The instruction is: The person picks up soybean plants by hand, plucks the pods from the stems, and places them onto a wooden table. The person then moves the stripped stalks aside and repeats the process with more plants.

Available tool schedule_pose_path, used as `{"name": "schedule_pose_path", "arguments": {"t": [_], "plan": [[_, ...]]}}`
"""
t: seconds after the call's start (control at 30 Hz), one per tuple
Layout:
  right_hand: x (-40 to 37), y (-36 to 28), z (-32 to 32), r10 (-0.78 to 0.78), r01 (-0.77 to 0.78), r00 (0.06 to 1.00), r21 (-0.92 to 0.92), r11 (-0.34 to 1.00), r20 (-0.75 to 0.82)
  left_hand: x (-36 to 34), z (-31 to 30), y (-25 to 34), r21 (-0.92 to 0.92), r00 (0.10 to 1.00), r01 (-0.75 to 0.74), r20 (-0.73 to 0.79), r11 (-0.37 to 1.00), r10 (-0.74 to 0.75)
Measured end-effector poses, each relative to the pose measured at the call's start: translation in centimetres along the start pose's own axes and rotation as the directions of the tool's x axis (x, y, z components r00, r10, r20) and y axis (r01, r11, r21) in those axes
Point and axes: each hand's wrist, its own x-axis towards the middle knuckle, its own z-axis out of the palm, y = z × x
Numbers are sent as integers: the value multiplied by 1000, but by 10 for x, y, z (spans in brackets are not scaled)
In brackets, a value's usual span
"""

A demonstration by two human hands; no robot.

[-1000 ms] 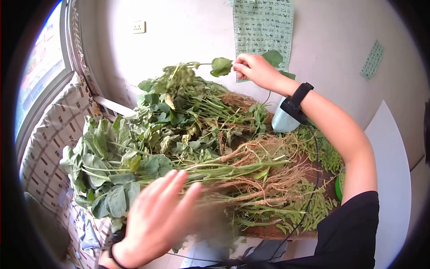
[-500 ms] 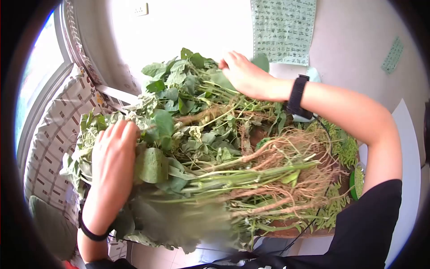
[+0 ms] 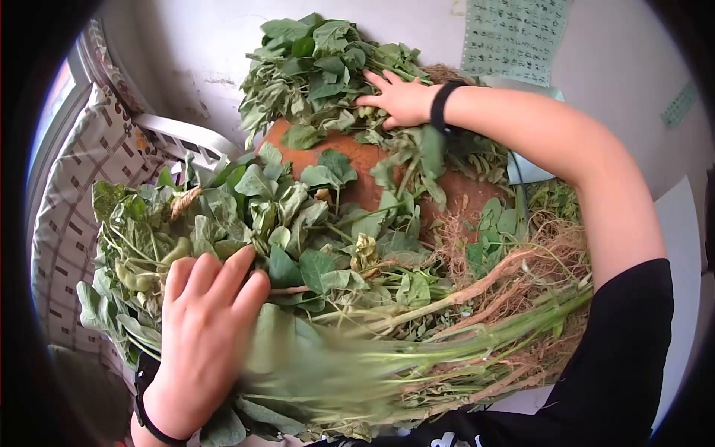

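Uprooted bean plants point(image 3: 320, 223) with green leaves, plump pods, long stems and brown roots lie heaped across a table. My left hand point(image 3: 208, 320) is at the near left, its fingers curled into the leaves; the fingertips are partly hidden in the foliage. A brownish stem point(image 3: 289, 290) runs rightward from beside its fingers. At the far side, my right hand point(image 3: 402, 100) rests with fingers spread on a second bunch of bean plants point(image 3: 302, 71), touching its leaves and stems. Near my left hand, the front leaves and stems are blurred by motion.
Reddish-brown tabletop point(image 3: 357, 167) shows between the two bunches. Roots point(image 3: 547, 253) spread at the right. A white chair or rail part point(image 3: 190, 138) and a patterned cloth point(image 3: 71, 201) are on the left. Handwritten green paper point(image 3: 514, 41) hangs on the back wall.
The far bunch has shifted away from the near heap, exposing tabletop between them. My right hand has opened out flatter on it. My left hand appears lower and further right; the view has shifted.
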Motion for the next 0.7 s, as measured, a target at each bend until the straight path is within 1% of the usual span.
{"name": "schedule_pose_path", "arguments": {"t": [0.03, 0.1, 0.13, 0.17, 0.23, 0.3, 0.37, 0.4, 0.43, 0.47, 0.5, 0.57, 0.6, 0.63, 0.67, 0.7], "plan": [[-3, 3, 2, -31, 31, 999, 10, 999, 10, 0, 0, -1, -8, 1000, 10, 1, 1000, -10], [-28, -5, -8, -99, 100, 995, 65, 993, -22, 0, 1, -1, -17, 1000, 12, -11, 1000, -12], [-48, -13, -14, -154, 161, 983, 70, 984, -104, 0, 1, -1, -16, 1000, 12, -22, 1000, -13], [-61, -12, -10, -290, 301, 926, 9, 954, -242, 1, 0, 0, -27, 1000, 15, -23, 1000, -16], [-94, -12, -17, -512, 522, 846, 37, 852, -148, 0, -4, 1, -41, 999, 24, -45, 999, -26], [-122, -2, -23, -479, 482, 874, 18, 876, -84, 0, -10, 3, -32, 999, 16, -50, 999, -18], [-149, 9, -44, -346, 372, 922, 142, 917, -175, -1, -14, 4, -54, 985, 71, -157, 996, -78], [-177, 14, -62, -274, 342, 923, 249, 906, -269, -1, -23, 10, -39, 950, 215, -224, 976, -219], [-196, 12, -80, -207, 333, 916, 364, 870, -345, -4, -36, 18, -12, 942, 200, -272, 980, -196], [-214, 16, -103, -164, 393, 872, 459, 797, -462, 0, -40, 13, -123, 902, 229, -345, 966, -258], [-238, 6, -116, -88, 398, 883, 639, 659, -460, 6, -45, 8, -233, 854, 247, -406, 941, -325], [-290, -22, -144, -209, 534, 827, 615, 580, -521, 8, -67, 10, -173, 782, 180, -571, 968, -248], [-307, -37, -141, -238, 546, 799, 499, 673, -552, 7, -79, 12, -188, 759, 150, -608, 971, -235], [-323, -56, -135, -271, 545, 769, 373, 751, -579, 4, -93, 13, -99, 749, 138, -641, 985, -169], [-341, -79, -128, -242, 490, 780, 324, 809, -577, 2, -105, 12, 23, 715, 145, -693, 989, -89], [-350, -93, -111, -122, 347, 887, 470, 811, -446, -2, -117, 12, 142, 681, 157, -732, 977, -3]]}}
